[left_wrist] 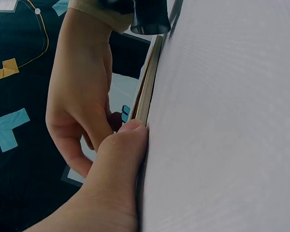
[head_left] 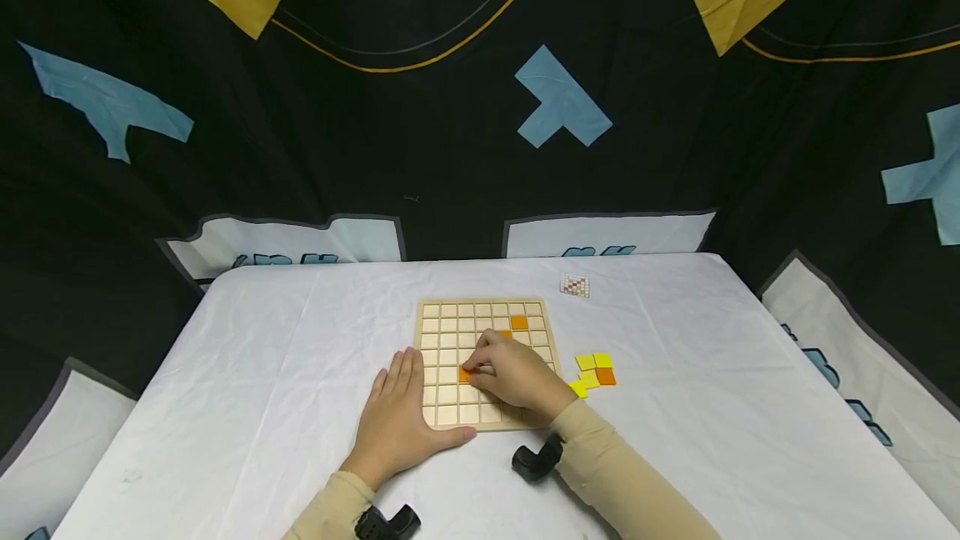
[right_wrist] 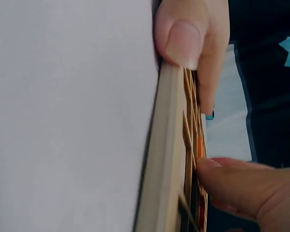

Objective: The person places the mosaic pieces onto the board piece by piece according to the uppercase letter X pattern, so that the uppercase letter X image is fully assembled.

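Observation:
A square wooden grid board lies on the white table. My left hand rests at its near left corner, fingers along the left side and thumb at the front edge. In the left wrist view, that thumb touches the board's edge. My right hand reaches over the board, thumb and fingertips pinching an orange square tile at a cell left of the middle. In the right wrist view, the tile shows just beyond the thumb. Another orange tile sits near the far right corner, and one more is partly hidden behind the right hand.
To the right of the board lie several loose yellow tiles and an orange tile. A small patterned card is beyond the board's far right corner. Dark curtains hang behind the white table.

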`<state>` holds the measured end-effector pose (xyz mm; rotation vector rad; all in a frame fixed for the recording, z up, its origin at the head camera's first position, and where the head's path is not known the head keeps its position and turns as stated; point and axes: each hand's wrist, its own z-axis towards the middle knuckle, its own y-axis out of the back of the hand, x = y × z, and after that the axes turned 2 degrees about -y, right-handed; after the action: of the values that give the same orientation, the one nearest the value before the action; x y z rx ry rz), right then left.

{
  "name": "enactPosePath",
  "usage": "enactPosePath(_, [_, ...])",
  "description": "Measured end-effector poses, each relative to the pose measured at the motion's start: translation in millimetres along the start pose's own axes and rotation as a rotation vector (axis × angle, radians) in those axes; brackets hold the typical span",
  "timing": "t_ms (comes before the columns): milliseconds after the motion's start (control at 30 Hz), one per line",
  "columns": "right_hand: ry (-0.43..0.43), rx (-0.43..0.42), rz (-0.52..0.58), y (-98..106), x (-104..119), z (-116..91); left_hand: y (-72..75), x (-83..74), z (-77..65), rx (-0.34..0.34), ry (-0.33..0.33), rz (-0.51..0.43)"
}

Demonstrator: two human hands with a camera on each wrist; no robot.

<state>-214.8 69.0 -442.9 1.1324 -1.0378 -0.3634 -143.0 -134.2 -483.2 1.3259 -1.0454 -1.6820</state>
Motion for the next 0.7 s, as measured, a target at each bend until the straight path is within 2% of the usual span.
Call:
enactPosePath(133, [0.055, 0.022, 0.008, 6.8, -3.9, -7.5, -0.2, 0.2, -1.1, 0.000, 0.008, -0.005])
enactPosePath(267, [0.039, 0.001, 0.033, 15.6, -14.9, -19.5, -0.8, 0.4, -0.8, 0.000, 0.010, -0.012])
enactPosePath(467, [-0.030, -0.032, 0.036, 36.4, -43.2, -40.9, -1.1, 0.0, -0.2, 0.002, 0.015, -0.031])
enactPosePath(700, [-0.195, -0.055, 0.006, 61.0, -78.5, -72.7, -0.1, -0.8, 0.5, -0.019, 0.003, -0.030])
